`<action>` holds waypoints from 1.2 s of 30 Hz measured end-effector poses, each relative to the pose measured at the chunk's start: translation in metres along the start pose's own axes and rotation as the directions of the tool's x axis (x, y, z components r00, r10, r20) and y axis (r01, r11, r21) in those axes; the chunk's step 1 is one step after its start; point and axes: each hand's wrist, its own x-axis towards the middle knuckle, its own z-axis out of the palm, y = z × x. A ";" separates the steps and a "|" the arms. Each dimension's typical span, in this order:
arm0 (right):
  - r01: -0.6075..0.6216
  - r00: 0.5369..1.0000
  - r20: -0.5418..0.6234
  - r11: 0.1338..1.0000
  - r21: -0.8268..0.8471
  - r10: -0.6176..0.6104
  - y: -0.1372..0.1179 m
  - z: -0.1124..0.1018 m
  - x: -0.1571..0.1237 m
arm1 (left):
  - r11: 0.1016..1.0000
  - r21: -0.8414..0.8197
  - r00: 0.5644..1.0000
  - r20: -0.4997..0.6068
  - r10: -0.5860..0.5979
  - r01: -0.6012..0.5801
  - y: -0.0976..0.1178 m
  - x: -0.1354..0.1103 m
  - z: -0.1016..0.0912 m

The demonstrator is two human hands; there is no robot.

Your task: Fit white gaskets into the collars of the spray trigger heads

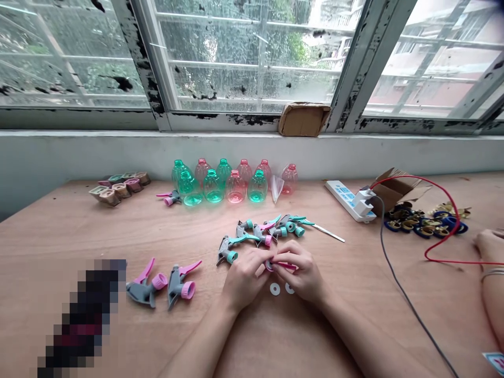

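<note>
Plywood workbench [118,247] beneath a paint-chipped window [252,58]. Pink-triggered spray head [284,265] at centre, long axis near level, trigger pointing right (collar leftward), gripped by closed fingers of left hand [246,278] and right hand [301,273]. White washers [274,289] just below; teal-triggered spray heads [255,233] beyond; grey-and-pink spray heads [179,286] left

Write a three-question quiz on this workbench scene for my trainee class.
1. True or false: the left hand and the right hand both hold the pink plastic spray head.
2. How many flat white rings show on the pale wooden table below the hands?
3. What colour are the triggers on the two grey plastic spray heads left of the hands: A teal, B pink, C white?

Key: 1 true; 2 two; 3 B.
</note>
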 end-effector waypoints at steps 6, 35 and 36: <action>0.011 1.000 -0.028 0.999 -0.037 -0.012 -0.002 -0.001 0.001 | 0.990 0.066 0.992 -0.010 0.124 -0.123 0.000 0.001 0.001; -0.016 0.998 -0.062 0.998 -0.063 0.013 0.001 0.005 -0.004 | 0.967 0.197 0.985 -0.031 0.171 -0.161 0.002 0.000 0.004; -0.020 0.998 -0.064 0.998 -0.064 0.016 0.001 0.005 -0.003 | 0.967 0.199 0.986 -0.028 0.167 -0.159 0.002 0.000 0.004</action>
